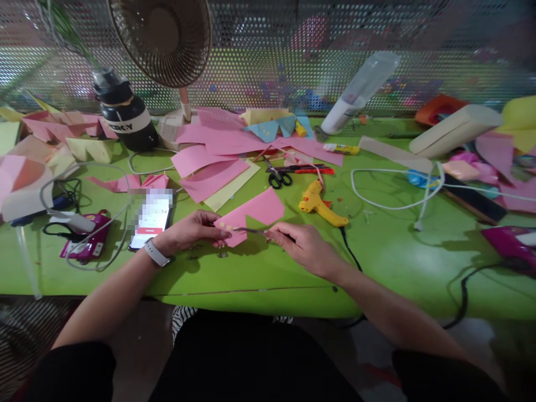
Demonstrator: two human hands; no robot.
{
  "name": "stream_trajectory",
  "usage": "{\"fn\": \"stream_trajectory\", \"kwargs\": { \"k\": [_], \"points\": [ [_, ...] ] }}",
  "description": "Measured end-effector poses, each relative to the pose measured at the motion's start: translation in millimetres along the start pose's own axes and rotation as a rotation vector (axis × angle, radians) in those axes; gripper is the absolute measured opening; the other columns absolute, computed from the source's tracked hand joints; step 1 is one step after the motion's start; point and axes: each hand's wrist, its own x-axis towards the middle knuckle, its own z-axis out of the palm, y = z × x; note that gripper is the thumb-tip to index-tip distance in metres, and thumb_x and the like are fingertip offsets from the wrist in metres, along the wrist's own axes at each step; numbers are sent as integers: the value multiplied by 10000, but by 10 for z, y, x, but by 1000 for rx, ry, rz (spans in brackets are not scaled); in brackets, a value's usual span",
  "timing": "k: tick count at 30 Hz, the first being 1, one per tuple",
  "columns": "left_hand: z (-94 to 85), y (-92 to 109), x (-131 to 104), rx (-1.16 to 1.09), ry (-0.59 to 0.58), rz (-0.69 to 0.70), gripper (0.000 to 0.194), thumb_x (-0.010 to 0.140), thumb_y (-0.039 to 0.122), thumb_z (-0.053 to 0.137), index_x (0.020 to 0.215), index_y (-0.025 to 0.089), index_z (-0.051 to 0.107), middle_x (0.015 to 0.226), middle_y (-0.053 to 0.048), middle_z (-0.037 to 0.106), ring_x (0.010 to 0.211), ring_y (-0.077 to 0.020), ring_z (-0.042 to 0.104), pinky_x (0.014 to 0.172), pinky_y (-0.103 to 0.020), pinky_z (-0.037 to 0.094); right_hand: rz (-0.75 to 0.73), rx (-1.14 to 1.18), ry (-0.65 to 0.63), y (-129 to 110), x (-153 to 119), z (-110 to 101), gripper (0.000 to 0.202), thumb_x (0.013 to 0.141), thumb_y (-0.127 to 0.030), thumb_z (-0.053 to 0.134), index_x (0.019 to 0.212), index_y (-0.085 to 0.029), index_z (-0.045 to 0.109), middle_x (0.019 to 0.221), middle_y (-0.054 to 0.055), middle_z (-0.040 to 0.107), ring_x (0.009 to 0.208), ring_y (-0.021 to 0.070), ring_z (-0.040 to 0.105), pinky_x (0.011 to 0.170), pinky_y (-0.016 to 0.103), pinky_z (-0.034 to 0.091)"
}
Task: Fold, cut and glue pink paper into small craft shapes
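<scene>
My left hand (199,230) pinches the left end of a piece of pink paper (262,211) with a pointed notch in its lower edge. A few small yellowish squares (226,226) lie on the paper near my left fingertips. Closed round slim metal tweezers (249,229) is my right hand (301,244). The tweezers point left, and their tip is at the paper beside the yellowish squares. Whether the tip grips anything is too small to tell. Just left of my left hand lies a phone (157,215) with a lit screen.
Behind the hands lie pink paper sheets (221,134), black scissors (280,176), a glue stick (341,148) and a yellow glue gun (320,205) with a cord. A fan (161,33), a black bottle (125,117) and a white cable (377,206) are on the green table (268,273).
</scene>
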Motion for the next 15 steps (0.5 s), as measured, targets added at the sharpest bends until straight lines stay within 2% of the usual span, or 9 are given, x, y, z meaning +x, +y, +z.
{"fn": "stream_trajectory", "kwargs": {
  "k": [5, 8, 12, 15],
  "points": [
    [-40, -55, 23, 2, -3, 0, 153, 740, 187, 805, 833, 89, 734, 714, -51, 724, 579, -66, 631, 602, -163, 538, 33, -5, -15, 6, 4, -1, 486, 965, -578, 389, 712, -200, 561, 547, -28, 493, 492, 101, 425, 498, 256, 285],
    [-62, -59, 19, 24, 6, 28, 180, 740, 226, 809, 827, 95, 722, 720, -48, 719, 581, -70, 627, 606, -176, 537, 33, 118, 2, 29, -11, -31, 458, 950, -579, 429, 757, -196, 590, 546, -37, 470, 484, 97, 409, 478, 255, 283],
    [-51, 6, -15, 167, 20, 85, 242, 739, 291, 808, 849, 102, 705, 747, -45, 704, 618, -87, 620, 603, -194, 515, 95, 417, 155, 117, -2, -104, 419, 926, -598, 466, 848, -205, 589, 552, -56, 405, 455, 92, 354, 414, 245, 256],
    [-32, 42, -32, 335, 97, 133, 290, 742, 361, 798, 759, 102, 667, 617, 3, 607, 514, -60, 503, 457, -174, 369, 129, 568, 266, 193, 54, -145, 427, 854, -646, 551, 868, -219, 556, 553, -74, 366, 443, 87, 303, 392, 244, 216]
  ]
}}
